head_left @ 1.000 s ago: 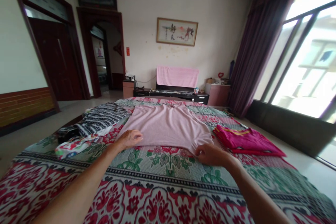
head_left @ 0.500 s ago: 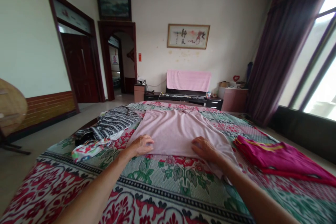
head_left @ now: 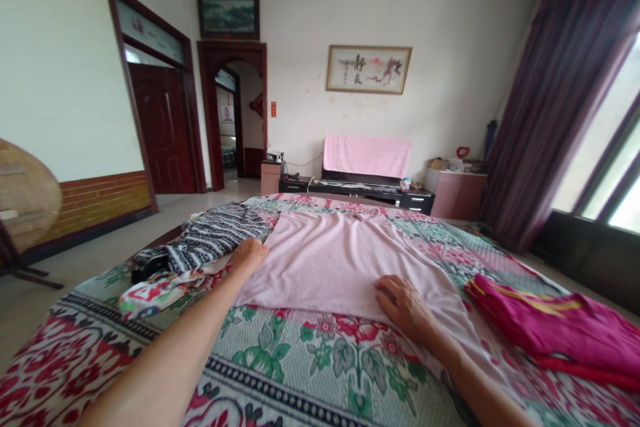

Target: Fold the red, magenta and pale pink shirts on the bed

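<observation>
A pale pink shirt (head_left: 320, 267) lies spread over the patterned cover, with soft creases across its far half. At its left edge is my left hand (head_left: 251, 253), fingers curled in and closed on the fabric; the fingertips are partly hidden. My right hand (head_left: 406, 307) rests on the near right part of the shirt, its fingers stretched out and slightly bent, palm down. Left of the shirt lies a black-and-white patterned garment (head_left: 220, 233), close to my left hand. Folded magenta clothing (head_left: 565, 330) lies to the right.
The floral cover (head_left: 345, 367) spreads beneath all the clothes. A white cloth with colourful print (head_left: 157, 293) lies at the left edge. Beyond the far edge stands a low black cabinet (head_left: 360, 193) with a pink cloth (head_left: 367, 155) above it. A round wooden board (head_left: 27, 197) stands at left.
My left hand has moved left and away from me, from the shirt's near edge to its left edge. The right hand stays on the shirt, its fingers flatter. The view has turned slightly left.
</observation>
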The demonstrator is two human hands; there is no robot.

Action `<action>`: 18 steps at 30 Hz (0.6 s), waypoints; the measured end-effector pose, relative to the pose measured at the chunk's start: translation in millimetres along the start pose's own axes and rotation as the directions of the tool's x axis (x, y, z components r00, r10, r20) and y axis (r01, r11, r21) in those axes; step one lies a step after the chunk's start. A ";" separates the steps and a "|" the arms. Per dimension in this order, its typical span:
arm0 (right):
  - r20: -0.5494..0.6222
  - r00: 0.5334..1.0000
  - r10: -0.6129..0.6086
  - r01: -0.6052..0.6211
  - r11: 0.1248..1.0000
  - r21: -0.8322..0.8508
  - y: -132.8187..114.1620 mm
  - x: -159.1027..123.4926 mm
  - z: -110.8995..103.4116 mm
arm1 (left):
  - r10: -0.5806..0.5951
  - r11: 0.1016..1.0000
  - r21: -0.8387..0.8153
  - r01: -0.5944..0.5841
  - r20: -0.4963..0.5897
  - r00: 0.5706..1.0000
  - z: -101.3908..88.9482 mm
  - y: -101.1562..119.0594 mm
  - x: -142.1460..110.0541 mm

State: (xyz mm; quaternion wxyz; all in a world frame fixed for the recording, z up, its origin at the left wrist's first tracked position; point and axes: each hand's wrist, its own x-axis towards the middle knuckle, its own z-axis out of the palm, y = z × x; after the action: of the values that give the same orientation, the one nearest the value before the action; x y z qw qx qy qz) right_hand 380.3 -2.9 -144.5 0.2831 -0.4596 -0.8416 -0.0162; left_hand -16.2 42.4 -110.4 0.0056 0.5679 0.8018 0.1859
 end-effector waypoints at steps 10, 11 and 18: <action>0.019 1.000 0.015 -0.014 1.000 -0.026 0.3 -0.5 1.4 | -0.198 0.980 -0.017 0.199 0.021 0.980 19.7 16.5 30.9; 0.021 1.000 0.016 -0.015 1.000 -0.026 0.0 -0.2 1.0 | -0.205 0.978 -0.027 0.205 0.026 0.978 20.8 14.5 33.2; 0.013 1.000 0.003 -0.002 1.000 -0.015 -0.8 0.5 -0.6 | -0.171 0.985 -0.028 0.172 0.034 0.985 20.0 6.9 36.1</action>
State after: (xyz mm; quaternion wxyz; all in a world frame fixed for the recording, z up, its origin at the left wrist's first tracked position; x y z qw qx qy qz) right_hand 379.6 -3.1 -143.5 0.2742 -0.4629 -0.8428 -0.0192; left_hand -18.3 83.2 -119.6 0.0428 0.4993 0.8446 0.1883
